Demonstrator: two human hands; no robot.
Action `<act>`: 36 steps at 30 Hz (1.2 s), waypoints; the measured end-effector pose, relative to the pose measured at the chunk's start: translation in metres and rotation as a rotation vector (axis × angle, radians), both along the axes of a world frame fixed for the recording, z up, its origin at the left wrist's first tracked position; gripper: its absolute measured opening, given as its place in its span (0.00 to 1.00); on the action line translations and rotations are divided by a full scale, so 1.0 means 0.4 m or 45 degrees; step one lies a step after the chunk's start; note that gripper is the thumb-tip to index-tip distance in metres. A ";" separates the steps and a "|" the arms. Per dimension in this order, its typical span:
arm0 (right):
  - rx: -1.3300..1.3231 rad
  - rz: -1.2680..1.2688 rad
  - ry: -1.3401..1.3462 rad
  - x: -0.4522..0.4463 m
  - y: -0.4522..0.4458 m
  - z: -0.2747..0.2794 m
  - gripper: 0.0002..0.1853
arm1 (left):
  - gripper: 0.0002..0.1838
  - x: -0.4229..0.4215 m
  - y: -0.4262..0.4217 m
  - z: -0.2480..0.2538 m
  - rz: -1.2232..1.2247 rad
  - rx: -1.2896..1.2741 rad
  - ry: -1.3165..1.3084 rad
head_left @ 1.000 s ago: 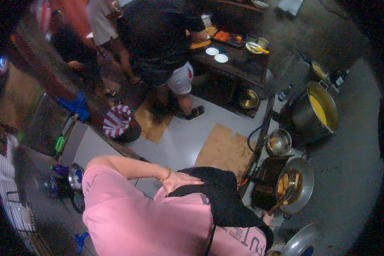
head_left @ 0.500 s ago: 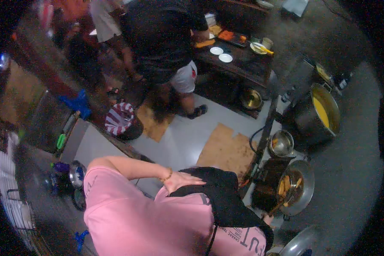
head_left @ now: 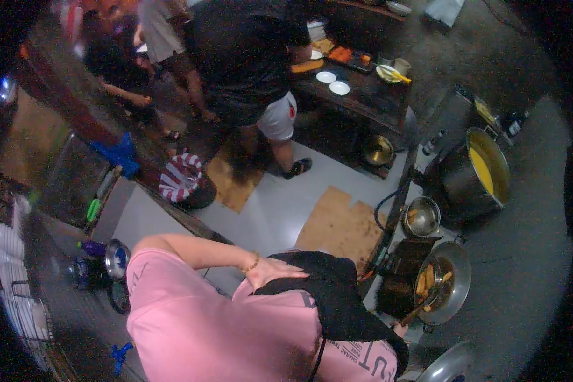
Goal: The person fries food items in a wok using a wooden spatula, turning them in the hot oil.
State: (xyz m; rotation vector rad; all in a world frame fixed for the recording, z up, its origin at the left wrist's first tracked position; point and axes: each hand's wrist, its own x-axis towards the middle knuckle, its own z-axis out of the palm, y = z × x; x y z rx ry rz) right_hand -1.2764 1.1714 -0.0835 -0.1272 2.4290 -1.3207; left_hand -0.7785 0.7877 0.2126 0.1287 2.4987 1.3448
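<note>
While the wearer's pink shirt [head_left: 223,312] fills the lower part of the view, a co-worker [head_left: 242,57] in a black top and white shorts stands beyond it, close to a dark counter [head_left: 379,107]. A sheet of brown cardboard [head_left: 337,223] lies on the pale floor [head_left: 261,210]. The black apron [head_left: 328,286] covers the wearer's front, and a deep pot [head_left: 458,184] with yellow contents stands at the far right. Nearer, the wide wok [head_left: 459,283] sits just beyond the apron, with a metal bowl [head_left: 421,216] between it and the pot. The left hand [head_left: 277,270] lies flat on the apron, fingers extended. The right hand [head_left: 400,329], partly hidden, is closed around the handle of a utensil [head_left: 414,314] reaching into the wok, where golden-brown pieces [head_left: 424,280] lie. Two small white dishes [head_left: 325,77] rest on the counter.
</note>
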 end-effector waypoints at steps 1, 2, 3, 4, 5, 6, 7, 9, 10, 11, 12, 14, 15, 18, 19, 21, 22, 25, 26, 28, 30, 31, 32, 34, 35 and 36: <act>0.000 0.001 -0.001 -0.005 0.009 -0.022 0.19 | 0.63 0.001 0.000 0.002 0.005 -0.001 -0.010; 0.040 0.030 0.076 -0.014 0.018 -0.042 0.20 | 0.63 0.003 -0.001 -0.002 0.006 -0.001 -0.011; 0.081 0.060 0.153 -0.019 0.025 -0.053 0.20 | 0.63 0.006 -0.001 -0.010 0.003 -0.010 0.015; 0.082 0.061 0.152 -0.007 0.011 -0.014 0.20 | 0.63 0.007 -0.001 -0.013 0.000 -0.017 0.042; 0.153 0.116 -0.055 0.000 0.000 0.033 0.27 | 0.63 0.007 -0.002 -0.013 0.001 -0.016 0.042; 0.222 0.171 -0.262 -0.002 -0.002 0.049 0.34 | 0.63 0.006 -0.003 -0.009 -0.008 -0.020 0.024; 0.222 0.172 -0.262 0.002 -0.007 0.062 0.34 | 0.62 0.004 -0.003 -0.004 -0.017 -0.023 0.006; 0.228 0.187 -0.284 0.010 -0.018 0.077 0.34 | 0.63 0.003 -0.005 0.013 -0.011 -0.014 -0.011; 0.227 0.187 -0.284 -0.004 -0.005 0.053 0.34 | 0.63 0.001 -0.005 0.017 -0.006 -0.005 -0.027; 0.212 0.213 -0.235 -0.031 0.041 0.018 0.33 | 0.63 -0.012 0.027 0.000 -0.006 -0.005 -0.027; 0.198 0.238 -0.187 -0.042 0.053 -0.006 0.33 | 0.64 -0.009 0.027 -0.011 0.000 -0.005 0.017; 0.250 0.215 -0.162 -0.053 0.065 -0.027 0.33 | 0.65 -0.007 0.033 -0.022 0.001 -0.007 0.060; 0.300 0.191 -0.135 -0.056 0.069 -0.032 0.33 | 0.67 -0.006 0.041 -0.026 0.021 0.000 0.046; 0.309 0.189 -0.055 0.046 -0.011 0.151 0.31 | 0.72 -0.026 0.059 -0.022 0.029 0.007 0.050; 0.295 0.174 -0.044 0.060 -0.029 0.182 0.30 | 0.74 -0.031 0.063 -0.017 0.022 0.023 0.068; 0.264 0.152 -0.036 0.054 -0.043 0.168 0.30 | 0.74 -0.034 0.063 -0.023 0.000 -0.026 0.093; 0.254 0.140 -0.042 0.049 -0.047 0.155 0.30 | 0.74 -0.038 0.069 -0.034 -0.015 -0.024 0.121; 0.210 0.112 -0.043 0.027 -0.051 0.091 0.29 | 0.80 -0.054 0.151 -0.138 0.063 -0.042 0.178; 0.198 0.111 -0.034 0.025 -0.046 0.088 0.29 | 0.80 -0.055 0.166 -0.149 0.081 -0.033 0.182; 0.175 0.126 -0.023 0.010 -0.030 0.087 0.28 | 0.82 -0.073 0.187 -0.071 0.127 -0.033 0.029; 0.163 0.159 -0.028 -0.004 -0.024 0.108 0.28 | 0.79 -0.076 0.187 -0.078 0.116 -0.032 0.187; 0.154 0.176 -0.030 -0.024 -0.014 0.108 0.27 | 0.78 -0.100 0.202 -0.104 0.111 -0.043 0.209; 0.149 0.187 -0.025 -0.032 -0.009 0.117 0.27 | 0.77 -0.107 0.203 -0.122 0.094 -0.052 0.243; 0.141 0.202 -0.022 -0.036 -0.003 0.133 0.26 | 0.76 -0.112 0.201 -0.111 0.087 -0.131 0.160; 0.146 0.205 -0.020 -0.038 0.000 0.142 0.26 | 0.75 -0.107 0.193 -0.110 0.091 -0.108 0.194; 0.151 0.204 -0.017 -0.034 0.002 0.153 0.26 | 0.73 -0.108 0.177 -0.085 0.077 -0.068 0.183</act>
